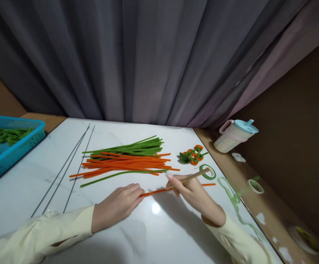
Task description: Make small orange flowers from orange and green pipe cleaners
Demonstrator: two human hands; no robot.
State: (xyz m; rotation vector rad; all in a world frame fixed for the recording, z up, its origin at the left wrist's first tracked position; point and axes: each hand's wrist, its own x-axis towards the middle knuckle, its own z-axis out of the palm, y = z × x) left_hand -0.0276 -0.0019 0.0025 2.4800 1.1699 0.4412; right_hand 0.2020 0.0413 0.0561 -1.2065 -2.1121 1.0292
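My left hand (118, 205) is closed on the left end of an orange pipe cleaner (155, 192), which lies low across the white table. My right hand (194, 194) grips a light wooden stick (200, 174), tilted up to the right, with its lower end at the pipe cleaner. Past that hand, the orange strand's far end sticks out on the right. Just beyond both hands lie a bundle of orange pipe cleaners (126, 162), a bundle of green ones (137, 147) and a single green pipe cleaner (101, 179). My right fingertips are close to its right end.
Small orange and green pipe-cleaner pieces (195, 156) sit at the right, near a green tape roll (207, 172). Thin dark rods (68, 167) lie left. A blue basket (19, 148) holds green pieces. A lidded cup (233, 137), a white case (238, 157) and another tape roll (255, 186) stand right.
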